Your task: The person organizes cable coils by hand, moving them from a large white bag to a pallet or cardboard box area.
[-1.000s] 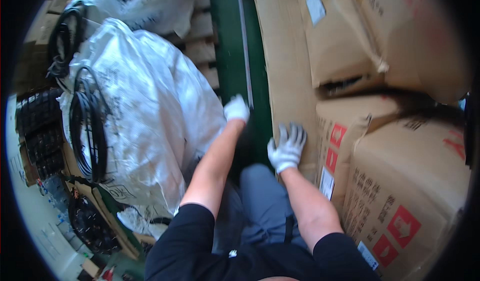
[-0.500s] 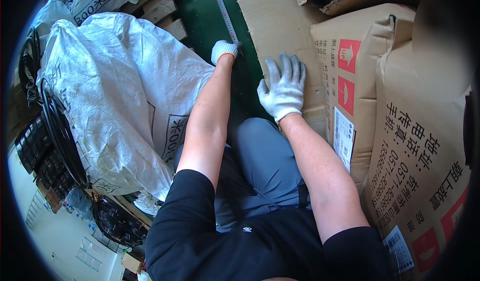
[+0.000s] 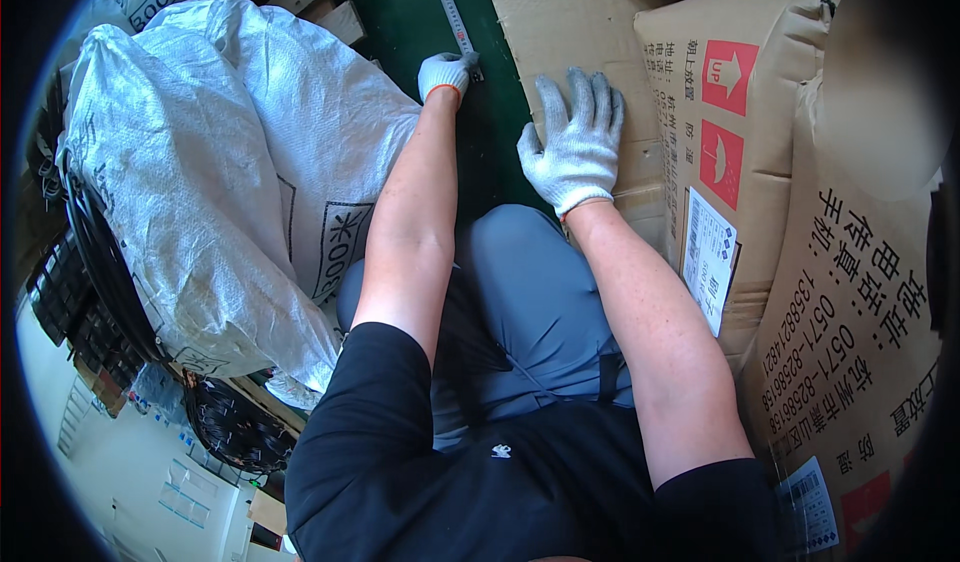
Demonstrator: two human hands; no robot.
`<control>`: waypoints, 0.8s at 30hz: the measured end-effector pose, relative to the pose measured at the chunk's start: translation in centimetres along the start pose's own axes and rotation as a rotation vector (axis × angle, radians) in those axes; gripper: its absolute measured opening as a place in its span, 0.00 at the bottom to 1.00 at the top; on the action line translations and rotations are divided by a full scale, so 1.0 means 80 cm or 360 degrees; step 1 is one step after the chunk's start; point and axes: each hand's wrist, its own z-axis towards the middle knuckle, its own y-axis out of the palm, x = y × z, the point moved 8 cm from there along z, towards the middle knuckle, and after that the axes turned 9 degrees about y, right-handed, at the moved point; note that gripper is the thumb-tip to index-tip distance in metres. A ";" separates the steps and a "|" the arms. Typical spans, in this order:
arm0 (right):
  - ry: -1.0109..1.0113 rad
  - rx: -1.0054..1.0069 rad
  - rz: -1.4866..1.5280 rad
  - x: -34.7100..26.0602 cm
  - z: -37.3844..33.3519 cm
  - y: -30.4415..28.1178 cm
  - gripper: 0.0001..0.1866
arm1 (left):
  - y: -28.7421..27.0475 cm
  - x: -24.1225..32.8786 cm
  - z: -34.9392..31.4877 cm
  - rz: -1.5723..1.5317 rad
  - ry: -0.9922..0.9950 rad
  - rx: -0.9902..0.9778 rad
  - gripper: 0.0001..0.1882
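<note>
where the dark green floor (image 3: 390,37) shows as a narrow lane, a pale, narrow measuring tape strip with dark markings (image 3: 447,4) lies along it, its near end at the fingertips of the left hand (image 3: 441,75). its long axis runs away from the person, the far end slanting a little to the left and out of view. the left hand is much the nearer of the two; the strip lies ahead and to the left of the right hand (image 3: 575,147), well apart from it. the left hand, in a white knitted glove with an orange cuff, is partly curled; whether it pinches the strip or only presses it down cannot be told. the right hand, in a grey-and-white glove, is spread flat, palm down on a flat brown cardboard panel (image 3: 570,17), grasping nothing. farther out, a bulging white woven sack (image 3: 190,162) stands on the left, a looped black cable coil (image 3: 100,257) against its outer side, and brown cardboard cartons with red panels (image 3: 772,47) crowd the right.
</note>
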 end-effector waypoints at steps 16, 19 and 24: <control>0.0010 0.0017 0.0021 0.003 0.002 -0.002 0.35 | -0.002 0.005 -0.013 -0.0005 0.0019 0.0177 0.25; 0.0008 0.0025 0.0030 0.001 0.001 -0.002 0.35 | -0.006 0.003 -0.012 0.0001 0.0013 0.0197 0.25; 0.0002 0.0042 0.0027 0.002 -0.001 -0.001 0.35 | -0.002 0.001 -0.013 -0.0001 0.0000 0.0202 0.25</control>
